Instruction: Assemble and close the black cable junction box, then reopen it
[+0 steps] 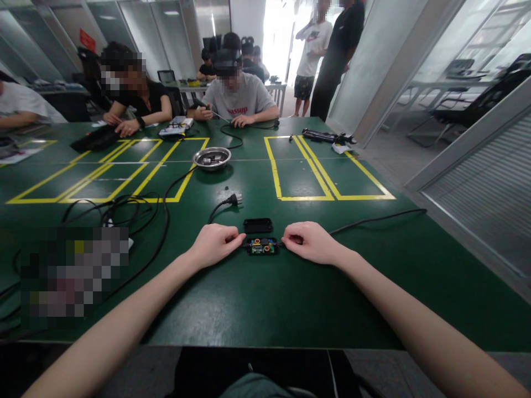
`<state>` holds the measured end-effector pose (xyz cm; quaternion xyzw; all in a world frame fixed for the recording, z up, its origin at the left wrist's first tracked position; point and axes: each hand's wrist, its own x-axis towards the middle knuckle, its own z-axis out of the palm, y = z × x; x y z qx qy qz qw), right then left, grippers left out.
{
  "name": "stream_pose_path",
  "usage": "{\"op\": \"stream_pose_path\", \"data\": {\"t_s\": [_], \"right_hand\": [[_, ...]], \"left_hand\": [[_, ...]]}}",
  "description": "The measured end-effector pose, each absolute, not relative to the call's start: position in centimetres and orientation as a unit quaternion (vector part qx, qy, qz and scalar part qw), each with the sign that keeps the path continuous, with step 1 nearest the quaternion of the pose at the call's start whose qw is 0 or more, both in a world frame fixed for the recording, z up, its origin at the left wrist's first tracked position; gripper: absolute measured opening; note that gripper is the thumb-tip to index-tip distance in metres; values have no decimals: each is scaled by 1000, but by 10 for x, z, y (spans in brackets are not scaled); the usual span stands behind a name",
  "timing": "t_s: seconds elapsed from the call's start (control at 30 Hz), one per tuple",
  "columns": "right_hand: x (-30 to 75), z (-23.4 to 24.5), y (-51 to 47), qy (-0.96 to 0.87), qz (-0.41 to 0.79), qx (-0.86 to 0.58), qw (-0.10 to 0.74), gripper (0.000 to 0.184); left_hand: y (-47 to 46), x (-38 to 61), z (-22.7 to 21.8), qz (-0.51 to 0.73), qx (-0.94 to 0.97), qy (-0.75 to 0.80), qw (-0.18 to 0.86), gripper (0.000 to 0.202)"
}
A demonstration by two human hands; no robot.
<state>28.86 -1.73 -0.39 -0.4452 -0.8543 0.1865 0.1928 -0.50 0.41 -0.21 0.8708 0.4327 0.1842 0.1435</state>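
On the green table an opened black power adapter housing [263,252] lies flat, and a circuit board [258,247] with copper-wound coils shows inside it. Its black cover [258,225] rests just behind, apart from it. My left hand [218,243] is closed at the housing's left end, thumb and fingers pinching the power cord where it enters. At the opposite end my right hand [313,242] pinches the other black cable [365,219], which runs off to the right. A black two-pin plug [233,200] on a short visible length of cord lies behind my left hand.
A metal bowl [212,158] holding small metal parts stands farther back. Coiled black cables [133,213] and a blurred-out object [74,271] lie on the left. Across the table a person [243,94] holds a tool. Black tools [327,136] lie at the far right.
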Motion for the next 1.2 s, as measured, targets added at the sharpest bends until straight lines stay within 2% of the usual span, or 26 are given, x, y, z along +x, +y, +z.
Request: {"op": "stream_pose_path", "data": {"t_s": [0.17,0.47,0.67,1.0,1.2], "right_hand": [[282,-9,-19,-856,198,-427,214,14],[277,-11,-19,-845,203,-444,219,13],[271,-12,-21,-839,196,-456,222,18],[266,-13,-21,-830,177,-481,218,22],[265,-14,-19,-831,177,-482,214,21]], "left_hand": [[0,4,-5,178,870,436,146,51],[3,3,-10,195,868,437,130,49],[2,4,-9,212,870,426,127,40],[-3,-2,-3,243,870,364,228,18],[-1,-6,1,223,856,370,283,18]]}}
